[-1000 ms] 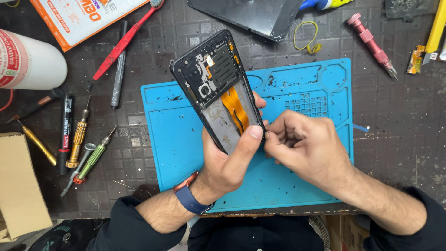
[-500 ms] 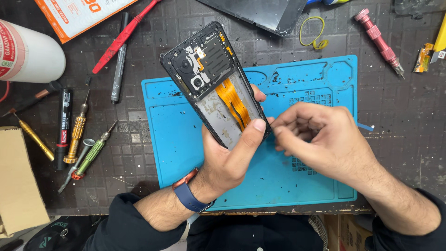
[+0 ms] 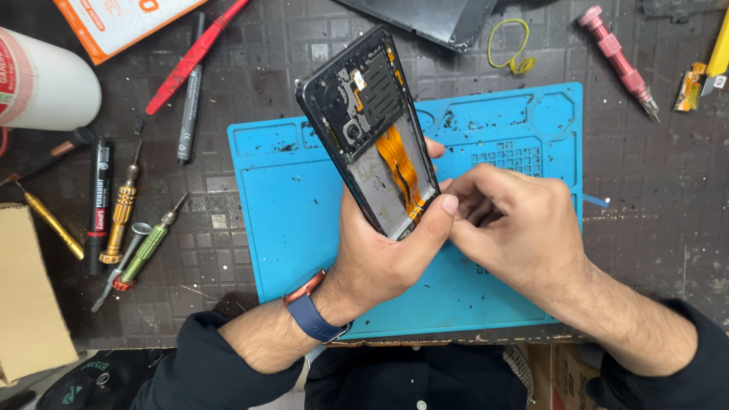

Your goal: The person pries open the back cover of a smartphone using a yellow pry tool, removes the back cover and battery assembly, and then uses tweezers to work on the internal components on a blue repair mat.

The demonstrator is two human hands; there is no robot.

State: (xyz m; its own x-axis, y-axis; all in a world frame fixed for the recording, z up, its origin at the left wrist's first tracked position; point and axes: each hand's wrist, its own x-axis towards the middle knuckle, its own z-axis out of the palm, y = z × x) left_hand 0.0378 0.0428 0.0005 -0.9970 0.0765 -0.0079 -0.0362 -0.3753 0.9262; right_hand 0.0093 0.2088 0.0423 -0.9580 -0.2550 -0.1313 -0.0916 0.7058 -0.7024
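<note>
Opened phone (image 3: 377, 137) had tilted further upright; left hand (image 3: 380, 254) clamped it, right hand (image 3: 516, 228) pinched closed at its lower edge.

A dark work table (image 3: 250, 190) with a grid of small squares is seen from above, and it is speckled with white bits. A blue mat (image 3: 304, 250) is laid on it. Everything is lit evenly.

The phone (image 3: 372, 129) is opened, its back off, showing dark parts and an orange flex cable. It tilts upright above the blue mat.
</note>
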